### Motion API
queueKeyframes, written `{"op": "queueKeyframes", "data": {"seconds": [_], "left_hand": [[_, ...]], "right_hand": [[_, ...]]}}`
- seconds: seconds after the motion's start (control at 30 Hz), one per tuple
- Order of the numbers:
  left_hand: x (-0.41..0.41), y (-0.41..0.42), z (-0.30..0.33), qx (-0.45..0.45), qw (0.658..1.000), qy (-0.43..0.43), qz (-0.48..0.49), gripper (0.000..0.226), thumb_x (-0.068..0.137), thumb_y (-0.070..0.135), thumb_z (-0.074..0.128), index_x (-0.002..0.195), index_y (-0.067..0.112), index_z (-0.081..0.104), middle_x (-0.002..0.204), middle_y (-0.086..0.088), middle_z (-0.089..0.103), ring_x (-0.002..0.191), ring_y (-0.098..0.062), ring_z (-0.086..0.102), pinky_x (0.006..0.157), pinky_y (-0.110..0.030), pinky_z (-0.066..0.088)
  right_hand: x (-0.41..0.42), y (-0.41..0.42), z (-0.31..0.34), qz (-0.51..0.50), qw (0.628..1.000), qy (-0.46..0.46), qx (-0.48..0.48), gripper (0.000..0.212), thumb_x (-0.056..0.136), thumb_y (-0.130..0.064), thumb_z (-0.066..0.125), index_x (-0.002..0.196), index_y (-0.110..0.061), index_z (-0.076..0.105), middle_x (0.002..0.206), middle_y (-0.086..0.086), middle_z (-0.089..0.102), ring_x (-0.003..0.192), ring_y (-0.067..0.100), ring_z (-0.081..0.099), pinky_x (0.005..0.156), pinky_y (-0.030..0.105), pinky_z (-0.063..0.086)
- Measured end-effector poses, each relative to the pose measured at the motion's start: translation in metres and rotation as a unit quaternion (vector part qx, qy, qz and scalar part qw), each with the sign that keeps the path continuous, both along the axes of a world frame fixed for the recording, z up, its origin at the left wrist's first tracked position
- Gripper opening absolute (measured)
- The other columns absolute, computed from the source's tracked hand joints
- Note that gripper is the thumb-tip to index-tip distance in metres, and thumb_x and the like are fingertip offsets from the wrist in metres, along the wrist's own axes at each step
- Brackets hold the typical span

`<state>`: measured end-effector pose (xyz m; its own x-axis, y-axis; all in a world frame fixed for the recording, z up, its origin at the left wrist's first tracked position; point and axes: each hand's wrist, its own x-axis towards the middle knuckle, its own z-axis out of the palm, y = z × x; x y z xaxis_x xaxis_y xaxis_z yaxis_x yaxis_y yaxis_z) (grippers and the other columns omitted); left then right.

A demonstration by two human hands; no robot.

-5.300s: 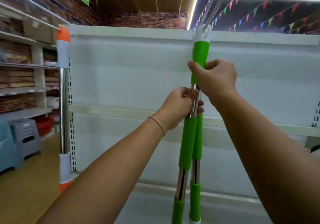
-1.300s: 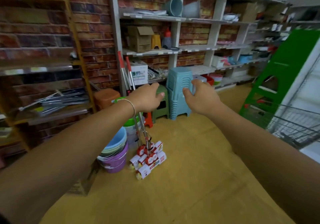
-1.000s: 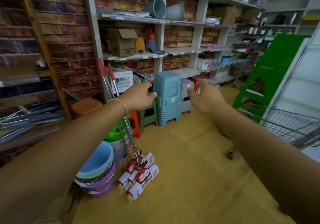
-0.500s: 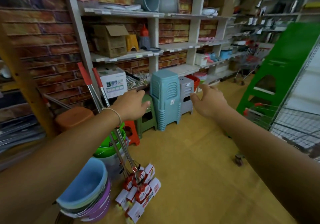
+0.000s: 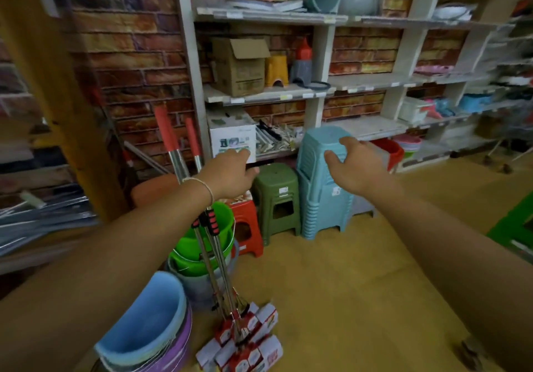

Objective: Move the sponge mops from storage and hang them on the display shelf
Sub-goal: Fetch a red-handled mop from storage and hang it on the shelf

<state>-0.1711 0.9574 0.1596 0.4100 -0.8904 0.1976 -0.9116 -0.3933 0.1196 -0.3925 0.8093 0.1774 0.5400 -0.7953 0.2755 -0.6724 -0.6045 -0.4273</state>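
my left hand (image 5: 230, 174) and right hand (image 5: 356, 167) are both loose, holding nothing. the mops (image 5: 202, 198) lean on the shelf post, handles up for grabbing.

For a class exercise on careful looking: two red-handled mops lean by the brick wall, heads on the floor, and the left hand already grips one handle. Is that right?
Not quite. In the head view the mops do lean there, heads on the floor, but the left hand grips nothing: it hangs in the air beside the handles. The right hand holds nothing either.
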Motion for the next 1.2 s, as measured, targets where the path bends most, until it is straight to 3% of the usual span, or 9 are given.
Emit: {"op": "queueKeyframes", "data": {"seconds": [0.13, 0.27, 0.4, 0.53, 0.63, 0.7, 0.87, 1.0, 1.2], "left_hand": [[0.039, -0.008, -0.013, 0.017, 0.999, 0.017, 0.033, 0.050, 0.099, 0.046, 0.042, 0.130, 0.007, 0.046, 0.119, -0.022, 0.056, 0.111, -0.040, 0.054, 0.090, -0.048, 0.048], [0.084, -0.007, -0.022, 0.000, 0.998, 0.021, 0.067, 0.048, 0.099, 0.040, 0.046, 0.130, 0.003, 0.047, 0.126, -0.024, 0.056, 0.117, -0.041, 0.052, 0.094, -0.044, 0.046], [0.133, -0.009, -0.021, -0.022, 0.996, 0.024, 0.077, 0.038, 0.099, 0.036, 0.047, 0.119, 0.004, 0.051, 0.115, -0.024, 0.059, 0.109, -0.040, 0.055, 0.083, -0.038, 0.044], [0.174, -0.017, -0.015, -0.033, 0.994, 0.042, 0.099, 0.042, 0.099, 0.041, 0.046, 0.122, 0.007, 0.049, 0.119, -0.024, 0.058, 0.108, -0.041, 0.055, 0.086, -0.041, 0.045], [0.192, -0.024, -0.022, -0.029, 0.995, 0.035, 0.093, 0.042, 0.099, 0.039, 0.047, 0.123, 0.005, 0.048, 0.117, -0.026, 0.058, 0.107, -0.042, 0.055, 0.087, -0.042, 0.047], [0.201, -0.025, -0.033, -0.030, 0.994, 0.043, 0.091, 0.042, 0.099, 0.036, 0.048, 0.127, 0.006, 0.048, 0.116, -0.025, 0.058, 0.108, -0.042, 0.055, 0.089, -0.043, 0.048], [0.222, -0.021, -0.063, -0.028, 0.991, 0.063, 0.113, 0.049, 0.099, 0.034, 0.049, 0.136, 0.002, 0.045, 0.132, -0.026, 0.053, 0.124, -0.039, 0.049, 0.099, -0.043, 0.044], [0.241, -0.019, -0.082, -0.012, 0.983, 0.076, 0.165, 0.054, 0.098, 0.045, 0.043, 0.138, 0.008, 0.042, 0.130, -0.020, 0.054, 0.120, -0.037, 0.054, 0.095, -0.045, 0.049], [0.247, -0.040, -0.112, 0.003, 0.967, 0.110, 0.229, 0.054, 0.100, 0.038, 0.046, 0.144, 0.007, 0.039, 0.134, -0.026, 0.051, 0.115, -0.040, 0.056, 0.093, -0.040, 0.049]], "right_hand": [[0.052, -0.019, -0.011, 0.044, 0.999, 0.000, 0.013, 0.057, 0.100, -0.046, 0.047, 0.137, -0.004, 0.046, 0.134, 0.026, 0.052, 0.124, 0.042, 0.049, 0.103, 0.046, 0.044], [0.106, -0.029, -0.021, 0.078, 0.997, 0.002, 0.013, 0.051, 0.099, -0.044, 0.050, 0.133, -0.006, 0.050, 0.130, 0.026, 0.055, 0.122, 0.043, 0.050, 0.100, 0.044, 0.046], [0.156, -0.040, -0.022, 0.104, 0.995, -0.001, -0.001, 0.051, 0.099, -0.044, 0.050, 0.131, -0.004, 0.051, 0.123, 0.027, 0.060, 0.117, 0.042, 0.055, 0.094, 0.041, 0.048], [0.199, -0.053, -0.014, 0.120, 0.993, -0.019, -0.008, 0.048, 0.099, -0.042, 0.051, 0.128, -0.005, 0.054, 0.124, 0.024, 0.062, 0.117, 0.041, 0.056, 0.086, 0.036, 0.044], [0.230, -0.063, -0.014, 0.126, 0.992, -0.022, -0.011, 0.046, 0.098, -0.043, 0.050, 0.125, -0.006, 0.055, 0.125, 0.023, 0.061, 0.119, 0.041, 0.055, 0.089, 0.037, 0.043], [0.251, -0.066, -0.022, 0.125, 0.992, -0.014, 0.007, 0.053, 0.098, -0.045, 0.050, 0.134, -0.005, 0.050, 0.132, 0.023, 0.059, 0.124, 0.041, 0.052, 0.096, 0.038, 0.043], [0.303, -0.069, -0.052, 0.174, 0.983, 0.032, 0.043, 0.063, 0.098, -0.047, 0.049, 0.145, -0.006, 0.042, 0.143, 0.021, 0.051, 0.131, 0.038, 0.047, 0.104, 0.037, 0.041], [0.340, -0.073, -0.072, 0.223, 0.971, 0.060, 0.057, 0.067, 0.099, -0.048, 0.046, 0.151, -0.007, 0.034, 0.149, 0.021, 0.043, 0.135, 0.038, 0.044, 0.109, 0.040, 0.040], [0.384, -0.092, -0.106, 0.289, 0.949, 0.091, 0.086, 0.060, 0.099, -0.047, 0.046, 0.142, -0.006, 0.042, 0.124, 0.023, 0.059, 0.112, 0.041, 0.059, 0.096, 0.049, 0.049]]}}
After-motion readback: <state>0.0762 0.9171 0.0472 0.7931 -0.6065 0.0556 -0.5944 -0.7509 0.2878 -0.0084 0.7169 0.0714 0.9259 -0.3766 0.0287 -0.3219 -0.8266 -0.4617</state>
